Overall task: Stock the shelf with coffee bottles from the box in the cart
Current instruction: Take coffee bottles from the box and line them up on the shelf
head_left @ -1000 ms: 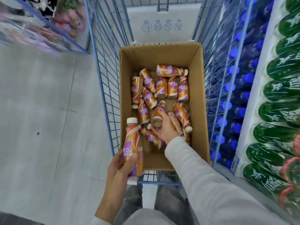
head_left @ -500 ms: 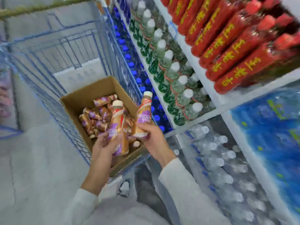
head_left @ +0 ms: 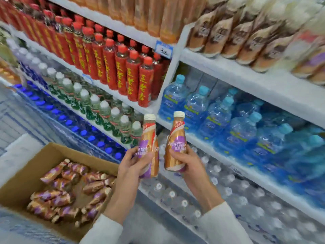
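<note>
My left hand (head_left: 130,166) grips two upright gold-and-purple coffee bottles (head_left: 147,136) with white caps, one tucked behind the other. In my right hand (head_left: 190,167) is a third coffee bottle (head_left: 176,138), also upright. Both hands are raised in front of the shelving, just right of the cardboard box (head_left: 22,175). Several more coffee bottles (head_left: 66,191) lie loose in that box, which sits in the blue wire cart (head_left: 10,106). At the upper right, a white shelf (head_left: 228,69) carries a blurred row of brown and purple bottles (head_left: 246,41).
Red bottles (head_left: 121,71) fill the shelf to the upper left, with green-labelled bottles (head_left: 105,111) and blue-capped ones (head_left: 70,120) below them. Large blue water bottles (head_left: 219,117) stand right behind my hands. Packs of clear water bottles (head_left: 228,199) fill the bottom level.
My right hand took a bottle out of the box and lifted it. My view swung from the cart up and right to the shelves, and both hands rose with their bottles.
</note>
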